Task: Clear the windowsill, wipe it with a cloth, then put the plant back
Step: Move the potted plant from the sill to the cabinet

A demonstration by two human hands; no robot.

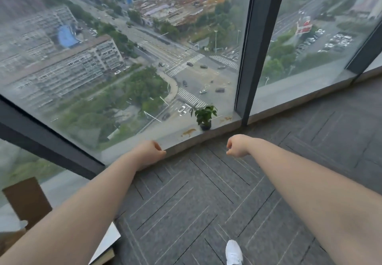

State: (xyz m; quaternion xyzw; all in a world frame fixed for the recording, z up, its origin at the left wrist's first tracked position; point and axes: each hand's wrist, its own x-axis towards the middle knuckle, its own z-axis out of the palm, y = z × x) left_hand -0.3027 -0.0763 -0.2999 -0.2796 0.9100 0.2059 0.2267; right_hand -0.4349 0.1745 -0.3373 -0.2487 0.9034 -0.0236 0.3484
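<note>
A small green plant (204, 116) in a dark pot stands on the low grey windowsill (169, 138), close to the dark window post. Brownish stains (188, 132) lie on the sill to the left of the pot, and a smaller one (226, 118) to its right. My left hand (149, 153) hangs in front of the sill's edge, fingers curled in, holding nothing. My right hand (237, 145) is over the carpet, below and right of the plant, also curled with nothing in it. No cloth is in view.
A dark vertical window post (254, 58) rises right of the plant. Grey patterned carpet (206, 202) covers the floor. A brown cardboard box (26, 200) and a flat white panel (109, 240) sit at the lower left. A white shoe (233, 252) shows at the bottom.
</note>
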